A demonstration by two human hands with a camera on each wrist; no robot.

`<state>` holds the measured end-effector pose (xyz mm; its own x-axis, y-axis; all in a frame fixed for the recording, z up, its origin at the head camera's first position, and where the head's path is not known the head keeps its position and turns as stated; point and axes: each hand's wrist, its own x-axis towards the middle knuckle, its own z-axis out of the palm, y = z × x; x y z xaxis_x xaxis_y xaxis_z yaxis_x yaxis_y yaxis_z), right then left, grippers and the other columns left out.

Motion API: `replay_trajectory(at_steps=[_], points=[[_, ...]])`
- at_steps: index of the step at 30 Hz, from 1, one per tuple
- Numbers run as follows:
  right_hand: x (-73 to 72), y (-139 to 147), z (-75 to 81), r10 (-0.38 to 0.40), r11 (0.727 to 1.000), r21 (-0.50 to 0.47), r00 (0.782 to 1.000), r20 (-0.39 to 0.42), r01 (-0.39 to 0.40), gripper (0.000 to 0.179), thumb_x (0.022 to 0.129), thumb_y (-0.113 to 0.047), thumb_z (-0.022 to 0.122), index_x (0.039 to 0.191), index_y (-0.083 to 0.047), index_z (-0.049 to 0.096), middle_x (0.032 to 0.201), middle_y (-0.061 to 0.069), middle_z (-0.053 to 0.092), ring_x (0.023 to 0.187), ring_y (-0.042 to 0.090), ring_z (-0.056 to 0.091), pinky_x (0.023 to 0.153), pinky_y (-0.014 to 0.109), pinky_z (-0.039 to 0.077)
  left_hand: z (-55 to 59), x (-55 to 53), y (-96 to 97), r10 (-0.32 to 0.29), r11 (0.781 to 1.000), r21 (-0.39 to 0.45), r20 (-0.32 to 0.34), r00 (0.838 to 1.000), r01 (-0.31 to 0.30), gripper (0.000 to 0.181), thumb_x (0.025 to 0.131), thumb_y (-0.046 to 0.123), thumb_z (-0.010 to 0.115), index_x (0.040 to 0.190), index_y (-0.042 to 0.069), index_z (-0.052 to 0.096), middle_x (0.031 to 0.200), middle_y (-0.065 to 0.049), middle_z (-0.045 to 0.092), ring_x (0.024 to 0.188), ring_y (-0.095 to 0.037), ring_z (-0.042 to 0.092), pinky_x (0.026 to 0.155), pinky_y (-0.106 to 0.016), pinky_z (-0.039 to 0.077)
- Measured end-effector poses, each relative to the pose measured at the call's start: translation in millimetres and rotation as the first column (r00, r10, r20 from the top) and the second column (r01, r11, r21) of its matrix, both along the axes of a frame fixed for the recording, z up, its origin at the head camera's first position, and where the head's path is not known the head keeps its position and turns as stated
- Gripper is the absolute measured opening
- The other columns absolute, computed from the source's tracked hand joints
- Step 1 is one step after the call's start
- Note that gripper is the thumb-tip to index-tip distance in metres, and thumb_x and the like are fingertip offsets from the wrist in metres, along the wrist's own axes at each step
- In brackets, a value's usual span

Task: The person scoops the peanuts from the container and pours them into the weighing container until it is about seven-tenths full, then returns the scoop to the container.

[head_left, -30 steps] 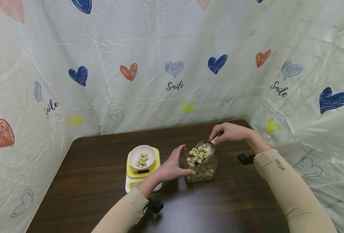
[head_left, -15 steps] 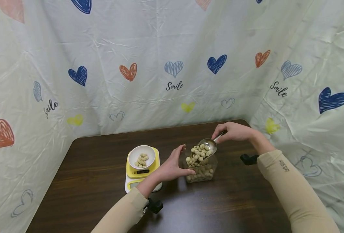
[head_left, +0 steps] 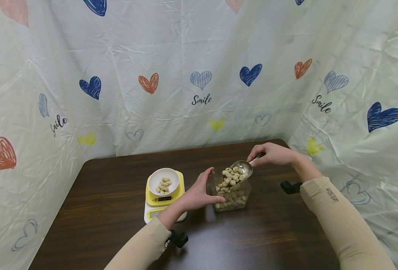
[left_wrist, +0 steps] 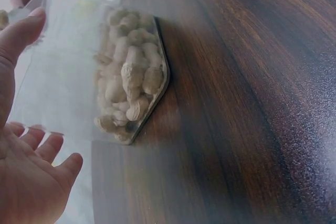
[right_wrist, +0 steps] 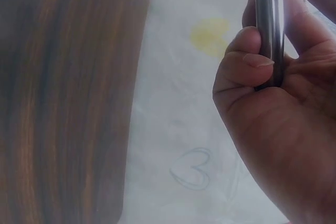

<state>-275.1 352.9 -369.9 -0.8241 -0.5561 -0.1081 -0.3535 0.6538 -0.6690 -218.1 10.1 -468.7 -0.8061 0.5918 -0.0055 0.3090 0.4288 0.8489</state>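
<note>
A clear plastic box (left_wrist: 68, 72) of unshelled peanuts (left_wrist: 126, 72) stands on the table to the right of centre. My left hand (head_left: 196, 194) holds it at the left side, thumb on the near face and fingers towards the far side. In my right hand (head_left: 276, 153), the fingers wrap the handle (right_wrist: 270, 40) of a metal scoop (head_left: 247, 167). Peanuts fill the scoop, which tilts down to the left over the box opening; its lip is among the peanuts. Left of the box, a white bowl (head_left: 154, 179) with several peanuts sits on a yellow and white kitchen scale (head_left: 150, 198).
The dark wooden table (head_left: 111, 202) ends at a white curtain (head_left: 172, 123) printed with hearts, which hangs behind and on both sides. Black wrist cameras sit on both of my forearms, one near the table's front (head_left: 179, 238).
My right hand and the scoop have shifted slightly to the right, and the peanuts in the scoop have moved a little. The left hand, box, bowl and scale look unmoved.
</note>
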Motion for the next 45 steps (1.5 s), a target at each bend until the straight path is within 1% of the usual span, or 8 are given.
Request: replay_trajectory(at_steps=[6,9,12,19,27,32,36,45], points=[[3.8,-3,-3.6,-0.022,1.0,-0.02,1.0,-0.011,0.022,0.017,0.094,-0.033,0.077,0.109,-0.025,0.078,0.119,-0.003,0.067,0.116,0.02,0.059,0.092,0.038,0.051,-1.0,2.2,-5.8,-0.009,1.0,0.005,0.021,1.0,0.009,0.123,0.084,0.046,0.085,0.164,0.031,-0.007,0.169,-0.001,0.013,0.153,-0.021,0.019,0.116,-0.052,0.029],[5.3,-5,-4.8,-0.037,0.999,-0.032,0.999,-0.005,0.037,0.017,0.094,-0.033,0.077,0.109,-0.025,0.078,0.12,-0.002,0.066,0.115,0.021,0.059,0.092,0.039,0.051,-2.2,4.6,-12.0,-0.007,1.0,0.0,-0.005,1.0,0.007,0.124,0.084,0.047,0.084,0.164,0.032,-0.01,0.17,0.001,0.01,0.153,-0.019,0.016,0.117,-0.051,0.028],[7.5,-8,-5.2,-0.053,0.998,-0.043,0.999,-0.009,0.052,0.017,0.094,-0.034,0.077,0.109,-0.025,0.078,0.12,-0.002,0.066,0.113,0.021,0.06,0.09,0.04,0.051,0.2,8.8,-22.8,0.009,1.0,0.005,-0.054,0.998,-0.009,0.122,0.083,0.05,0.084,0.164,0.032,-0.006,0.169,0.003,0.014,0.153,-0.017,0.019,0.117,-0.049,0.029],[15.8,-17,-3.9,-0.096,0.994,-0.049,0.993,-0.063,0.093,0.017,0.093,-0.035,0.077,0.108,-0.027,0.078,0.118,-0.005,0.067,0.109,0.019,0.06,0.087,0.039,0.05,16.0,23.0,-68.3,0.037,0.998,0.055,-0.157,0.987,-0.029,0.111,0.082,0.056,0.082,0.165,0.033,0.012,0.163,0.008,0.028,0.15,-0.015,0.026,0.115,-0.051,0.032],[26.4,-24,-4.1,-0.154,0.987,-0.054,0.986,-0.062,0.151,0.021,0.092,-0.044,0.077,0.108,-0.031,0.078,0.117,-0.007,0.067,0.112,0.019,0.059,0.091,0.044,0.048,23.1,31.4,-128.3,0.156,0.987,0.063,-0.244,0.957,-0.145,0.1,0.083,0.052,0.084,0.162,0.034,0.025,0.161,0.008,0.031,0.149,-0.015,0.026,0.112,-0.054,0.036],[32.8,-32,-2.0,-0.179,0.981,-0.079,0.982,-0.053,0.175,0.024,0.093,-0.044,0.076,0.111,-0.027,0.077,0.119,-0.003,0.066,0.111,0.022,0.059,0.089,0.043,0.05,21.2,28.3,-156.1,0.224,0.973,0.02,-0.296,0.928,-0.229,0.104,0.08,0.05,0.086,0.163,0.027,0.026,0.161,0.0,0.028,0.147,-0.025,0.024,0.11,-0.06,0.034],[35.3,-43,0.2,-0.188,0.978,-0.101,0.981,-0.052,0.182,0.025,0.094,-0.041,0.075,0.113,-0.024,0.077,0.121,0.0,0.066,0.113,0.023,0.058,0.091,0.044,0.049,13.2,21.1,-172.0,0.26,0.961,-0.015,-0.309,0.915,-0.277,0.109,0.078,0.05,0.088,0.163,0.021,0.026,0.162,-0.007,0.028,0.148,-0.031,0.021,0.11,-0.063,0.031],[33.2,-74,1.8,-0.198,0.97,-0.145,0.98,-0.002,0.195,0.03,0.096,-0.04,0.074,0.117,-0.019,0.076,0.125,0.004,0.063,0.117,0.026,0.058,0.094,0.045,0.048,-11.6,2.6,-187.9,0.292,0.944,-0.081,-0.245,0.924,-0.32,0.119,0.074,0.059,0.087,0.163,0.013,0.022,0.164,-0.015,0.024,0.15,-0.038,0.016,0.114,-0.064,0.026]])
